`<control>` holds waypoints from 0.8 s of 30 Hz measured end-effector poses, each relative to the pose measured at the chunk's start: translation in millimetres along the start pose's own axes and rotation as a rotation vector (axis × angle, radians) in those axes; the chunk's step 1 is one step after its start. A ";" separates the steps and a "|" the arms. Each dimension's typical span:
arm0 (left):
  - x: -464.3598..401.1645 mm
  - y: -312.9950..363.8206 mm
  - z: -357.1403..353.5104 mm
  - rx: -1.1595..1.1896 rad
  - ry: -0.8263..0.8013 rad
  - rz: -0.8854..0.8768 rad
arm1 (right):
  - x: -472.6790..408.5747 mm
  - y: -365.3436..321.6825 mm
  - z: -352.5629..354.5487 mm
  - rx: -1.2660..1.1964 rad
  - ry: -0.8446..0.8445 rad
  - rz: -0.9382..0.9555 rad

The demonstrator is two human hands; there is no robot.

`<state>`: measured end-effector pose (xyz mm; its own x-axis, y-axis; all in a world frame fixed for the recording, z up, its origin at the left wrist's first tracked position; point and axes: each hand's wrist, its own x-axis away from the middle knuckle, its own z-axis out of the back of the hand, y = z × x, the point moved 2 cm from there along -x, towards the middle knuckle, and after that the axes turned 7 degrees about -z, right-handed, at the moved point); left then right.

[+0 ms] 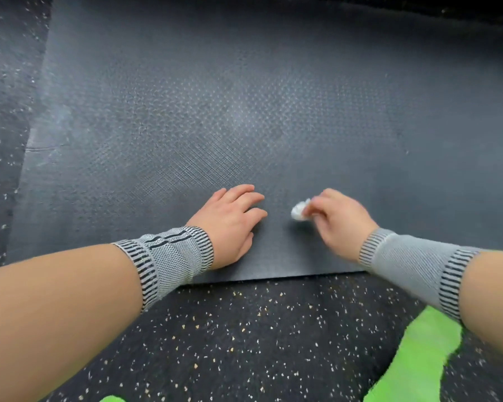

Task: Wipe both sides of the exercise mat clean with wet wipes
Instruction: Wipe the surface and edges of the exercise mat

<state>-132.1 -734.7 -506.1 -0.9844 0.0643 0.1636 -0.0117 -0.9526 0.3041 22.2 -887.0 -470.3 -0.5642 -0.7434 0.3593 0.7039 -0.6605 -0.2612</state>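
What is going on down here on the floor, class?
A person is kneeling at the near edge of a dark exercise mat spread flat on a speckled floor. The right hand pinches a crumpled white wipe against the mat, near that edge. The left hand rests flat on the mat beside it, fingers spread, as if steadying it. Both wrists wear grey knitted bands. Something bright green shows at the lower right.

Dark textured exercise mat (244,111) lies flat on speckled rubber floor (244,338); left hand (230,219) rests palm-down near its front edge, right hand (337,219) pinches a crumpled white wet wipe (299,210) against the mat.
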 end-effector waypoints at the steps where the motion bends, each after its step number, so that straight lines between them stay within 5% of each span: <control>1: -4.1 1.0 1.8 -0.001 -0.005 0.006 | -11.8 12.6 9.1 -0.021 0.101 -0.120; 4: -6.6 0.3 1.6 0.001 -0.043 0.077 | -23.3 43.1 10.8 -0.002 0.172 -0.439; 6: -3.5 -8.0 0.6 0.014 -0.049 0.102 | -13.8 34.5 -5.9 -0.012 0.169 -0.449; 12: 7.7 -24.7 5.3 0.004 -0.022 0.038 | 56.8 -56.9 -54.7 -0.123 -0.233 0.375; 18: -23.4 12.4 2.3 -0.071 -0.031 -0.079 | 36.0 -39.0 -50.1 0.166 -0.299 0.524; 24: -53.5 35.1 8.0 -0.137 -0.073 -0.161 | 40.4 82.0 1.9 0.366 -0.360 0.192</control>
<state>-78.5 -769.2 -496.7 -0.9527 0.2356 0.1919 -0.1964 -0.9594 0.2026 58.0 -971.0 -475.5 -0.2728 -0.7211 0.6368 0.9199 -0.3893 -0.0468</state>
